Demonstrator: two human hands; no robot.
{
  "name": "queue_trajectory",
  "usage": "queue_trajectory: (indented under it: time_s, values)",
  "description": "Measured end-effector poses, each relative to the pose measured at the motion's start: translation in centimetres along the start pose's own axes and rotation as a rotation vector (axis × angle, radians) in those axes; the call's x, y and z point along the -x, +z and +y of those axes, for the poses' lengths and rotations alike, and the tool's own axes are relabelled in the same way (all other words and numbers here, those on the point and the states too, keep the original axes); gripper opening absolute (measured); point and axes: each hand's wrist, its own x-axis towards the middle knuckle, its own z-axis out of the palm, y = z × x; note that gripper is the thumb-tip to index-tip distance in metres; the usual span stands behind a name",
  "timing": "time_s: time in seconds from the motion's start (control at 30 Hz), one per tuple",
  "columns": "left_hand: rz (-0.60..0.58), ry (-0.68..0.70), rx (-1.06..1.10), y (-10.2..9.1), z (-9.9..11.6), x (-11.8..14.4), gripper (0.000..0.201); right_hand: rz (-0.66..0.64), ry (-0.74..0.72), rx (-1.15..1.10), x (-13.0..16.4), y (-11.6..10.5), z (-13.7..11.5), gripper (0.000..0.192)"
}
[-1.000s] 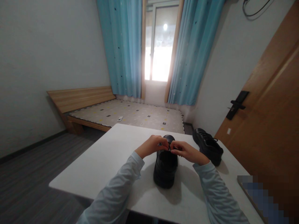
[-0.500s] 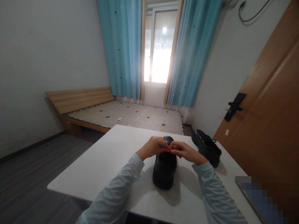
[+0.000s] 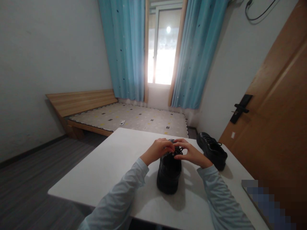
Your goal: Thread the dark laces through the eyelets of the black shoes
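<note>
A black shoe [image 3: 169, 180] stands on the white table, its heel toward me and its toe toward the window. Over its front, my left hand [image 3: 158, 150] has thumb and fingers pinched together at the shoelace [image 3: 177, 150]. From the right, my right hand [image 3: 188, 153] reaches to the same lace, its thumb and fingers apart around a black loop. The lace ends and the knot are partly hidden behind my fingers. A second black shoe [image 3: 212, 151], with its laces tied in a bow, stands farther right near the table edge.
The white table [image 3: 100, 172] has its far edge against a bed [image 3: 134, 116] with a small white remote [image 3: 122, 122] on it. To the right is a wooden door [image 3: 271, 105] with a black handle. A blurred-out object [image 3: 266, 204] sits at the right edge.
My right hand's thumb and fingers have spread apart from a closed pinch, and a lace loop now shows between them. My left hand stays nearly in place.
</note>
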Motion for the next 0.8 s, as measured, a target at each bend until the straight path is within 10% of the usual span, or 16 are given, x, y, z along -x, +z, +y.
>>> queue_trajectory:
  time_s: [0.5,0.8]
  values:
    - [0.225,-0.016,0.203,-1.4,2.5,-0.1,0.007,0.079,-0.004,-0.066,-0.8,3.2,0.2,0.037]
    - [0.242,-0.095,0.842,-1.3,4.7,-0.6,0.024,0.102,0.034,-0.019,-0.6,3.2,0.1,0.042]
